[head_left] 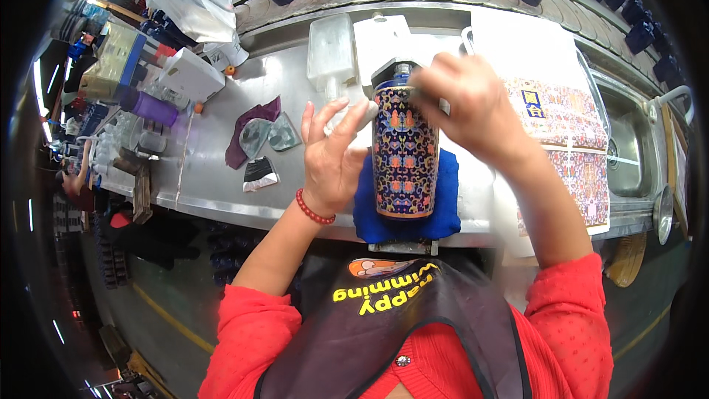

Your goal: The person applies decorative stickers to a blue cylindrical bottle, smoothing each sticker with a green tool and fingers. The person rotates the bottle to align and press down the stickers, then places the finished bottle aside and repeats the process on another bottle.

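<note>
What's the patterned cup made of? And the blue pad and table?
Patterned cup: smooth, printed; maybe metal or plastic, but the pattern hides which. Blue pad: probably cloth, dull with soft edges. Table: likely stainless steel, grey with bright reflections.

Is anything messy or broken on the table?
I can't see a spill or break. The untidiest bit is on the metal counter, left of the left hand: a crumpled purple piece with a few scraps lying loosely about, at uneven angles.
</note>
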The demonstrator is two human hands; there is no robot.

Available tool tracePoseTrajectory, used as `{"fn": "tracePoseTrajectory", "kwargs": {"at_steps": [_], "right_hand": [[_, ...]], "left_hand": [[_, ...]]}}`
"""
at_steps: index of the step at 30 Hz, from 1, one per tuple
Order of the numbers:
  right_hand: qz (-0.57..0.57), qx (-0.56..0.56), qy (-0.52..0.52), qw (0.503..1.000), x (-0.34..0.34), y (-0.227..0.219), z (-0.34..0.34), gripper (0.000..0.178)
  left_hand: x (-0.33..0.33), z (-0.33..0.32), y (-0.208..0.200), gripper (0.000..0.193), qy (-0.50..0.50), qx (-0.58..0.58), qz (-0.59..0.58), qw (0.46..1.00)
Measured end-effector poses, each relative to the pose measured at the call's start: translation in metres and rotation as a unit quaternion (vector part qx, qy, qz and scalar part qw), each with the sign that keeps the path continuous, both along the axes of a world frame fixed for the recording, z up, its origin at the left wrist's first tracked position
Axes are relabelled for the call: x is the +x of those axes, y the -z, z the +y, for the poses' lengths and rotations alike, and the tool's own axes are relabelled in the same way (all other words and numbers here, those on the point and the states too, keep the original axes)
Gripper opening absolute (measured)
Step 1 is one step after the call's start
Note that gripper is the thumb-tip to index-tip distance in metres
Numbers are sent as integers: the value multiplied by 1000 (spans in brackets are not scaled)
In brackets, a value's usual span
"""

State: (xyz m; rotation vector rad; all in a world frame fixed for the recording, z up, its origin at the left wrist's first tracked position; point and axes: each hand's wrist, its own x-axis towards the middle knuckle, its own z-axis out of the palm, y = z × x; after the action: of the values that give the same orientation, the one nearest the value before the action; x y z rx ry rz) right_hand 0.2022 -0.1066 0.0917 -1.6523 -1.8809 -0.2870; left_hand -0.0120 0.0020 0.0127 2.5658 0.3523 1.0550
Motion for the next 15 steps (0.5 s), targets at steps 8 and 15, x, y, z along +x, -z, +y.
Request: {"fn": "tracePoseTrajectory", "kwargs": {"at_steps": [8,15], "right_hand": [[354,-116,-25,928,3,41,-51,13],[414,-68,5,908,4,38,-22,16]], "left_hand": [[-12,-9,7,60,85,91,32,992],[23,29,5,58,29,-27,-6,999]]}}
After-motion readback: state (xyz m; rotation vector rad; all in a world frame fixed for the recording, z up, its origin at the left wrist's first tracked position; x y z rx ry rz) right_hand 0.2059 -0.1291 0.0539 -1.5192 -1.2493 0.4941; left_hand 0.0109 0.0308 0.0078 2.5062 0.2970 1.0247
